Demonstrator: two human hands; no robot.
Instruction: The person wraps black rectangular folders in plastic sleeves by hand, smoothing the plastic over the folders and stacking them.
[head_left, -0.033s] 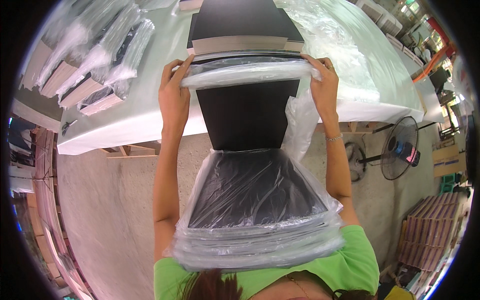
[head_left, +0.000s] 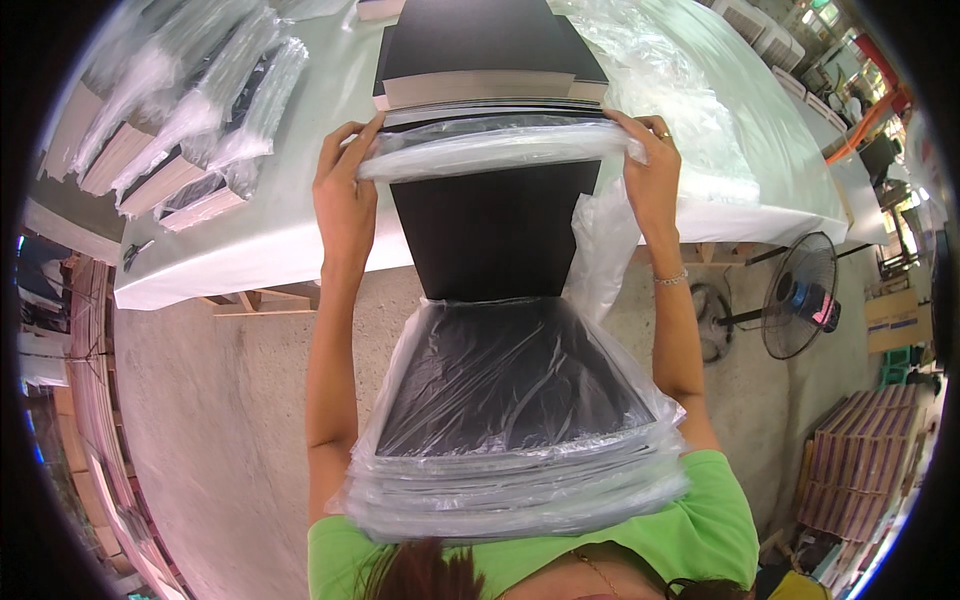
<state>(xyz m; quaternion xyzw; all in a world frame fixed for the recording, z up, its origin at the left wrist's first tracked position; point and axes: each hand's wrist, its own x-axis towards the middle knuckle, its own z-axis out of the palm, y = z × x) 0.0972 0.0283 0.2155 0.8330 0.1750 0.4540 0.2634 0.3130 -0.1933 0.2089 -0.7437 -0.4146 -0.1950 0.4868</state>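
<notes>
My left hand (head_left: 346,195) and my right hand (head_left: 652,190) pinch opposite ends of a clear plastic bag (head_left: 490,148). The bag's bunched mouth stretches sideways between them, around the front edge of some thin dark sheets (head_left: 450,118). Just beyond is a thick stack of black-covered sheets (head_left: 480,45) with pale edges, on the table. Below the bag, a flat black panel (head_left: 490,230) reaches over the table's front edge. Nearer my body lies a pile of black sheets in clear plastic (head_left: 515,380). Both thumbs are partly hidden.
Bagged stacks (head_left: 170,185) lie at the left of the white-covered table (head_left: 260,260), near small dark scissors (head_left: 138,255). Loose clear plastic (head_left: 690,140) spreads on the right. A standing fan (head_left: 800,295) and a striped stack (head_left: 860,465) occupy the floor at right.
Both hands have shifted slightly outward, the left one leftward and the right one rightward. The bag's mouth is drawn a little wider between them.
</notes>
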